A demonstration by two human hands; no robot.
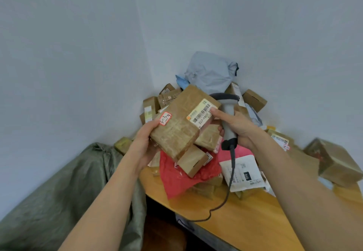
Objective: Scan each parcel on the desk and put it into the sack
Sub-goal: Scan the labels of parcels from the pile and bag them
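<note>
A brown taped cardboard parcel (180, 124) is held up over the desk, tilted, with a barcode label on its upper right and a small red-edged sticker on its left. My left hand (146, 142) grips its lower left edge from beneath. My right hand (233, 126) grips a grey handheld scanner (228, 113) by its handle, and its thumb touches the barcode label. The scanner head sits just behind the parcel's right corner. The green woven sack (64, 195) stands at lower left beside the desk.
The wooden desk (245, 217) carries a heap of parcels in the wall corner: brown boxes, a red mailer (182, 178), a white mailer (245, 174), a grey-blue bag (210, 73) on top, a large box (334, 162) at far right. The scanner cable (225, 197) trails over the desk's front edge.
</note>
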